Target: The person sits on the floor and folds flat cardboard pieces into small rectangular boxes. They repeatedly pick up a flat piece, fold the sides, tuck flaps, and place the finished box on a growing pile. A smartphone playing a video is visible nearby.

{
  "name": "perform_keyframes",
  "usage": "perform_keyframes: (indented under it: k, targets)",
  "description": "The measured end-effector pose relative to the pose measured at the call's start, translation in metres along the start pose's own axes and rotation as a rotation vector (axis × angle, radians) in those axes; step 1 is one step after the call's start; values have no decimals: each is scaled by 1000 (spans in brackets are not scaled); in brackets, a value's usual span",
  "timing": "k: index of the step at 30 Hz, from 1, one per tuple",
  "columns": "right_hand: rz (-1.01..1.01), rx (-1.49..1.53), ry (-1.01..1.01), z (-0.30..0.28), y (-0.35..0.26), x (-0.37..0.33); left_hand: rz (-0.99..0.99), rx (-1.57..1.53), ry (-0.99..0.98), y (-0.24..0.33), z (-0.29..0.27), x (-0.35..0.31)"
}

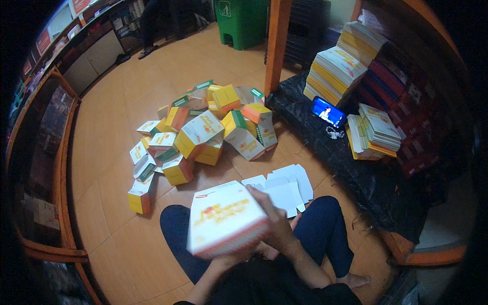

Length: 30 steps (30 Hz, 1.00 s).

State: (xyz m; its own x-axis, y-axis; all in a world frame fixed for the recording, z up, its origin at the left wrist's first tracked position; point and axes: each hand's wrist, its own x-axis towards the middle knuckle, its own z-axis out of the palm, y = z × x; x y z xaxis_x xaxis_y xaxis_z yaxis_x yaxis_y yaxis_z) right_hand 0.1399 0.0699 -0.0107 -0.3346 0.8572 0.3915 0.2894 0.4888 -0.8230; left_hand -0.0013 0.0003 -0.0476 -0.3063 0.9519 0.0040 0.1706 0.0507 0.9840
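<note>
A white folded carton (223,216) with yellow print and an orange lower edge is held up over my lap, slightly blurred. My right hand (274,213) grips its right side, the fingers at the upper right edge. From below, my left hand (233,259) holds the near edge, and its fingers are hidden behind the carton. Flat white carton blanks (284,188) lie on the floor just beyond my right knee, unfolded side up.
A heap of folded white, yellow, orange and green cartons (201,134) covers the floor ahead. To the right, a black-covered ledge (351,173) bears stacks of flat cartons (335,68) and a lit phone (328,112). A green bin (241,25) and wooden post (277,48) stand beyond.
</note>
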Motion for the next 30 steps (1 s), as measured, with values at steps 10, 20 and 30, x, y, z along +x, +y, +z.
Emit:
perform_keyframes:
  k: [10,20,30]
  targets:
    - [132,200,137,-10,-28,5,-45,-218,-57,23,-4,25]
    - [-159,89,-38,-14,-34,11,-117,-392,-50,4,-1,7]
    - [-171,-53,249,1,-19,11,-119,-415,-56,42,2,10]
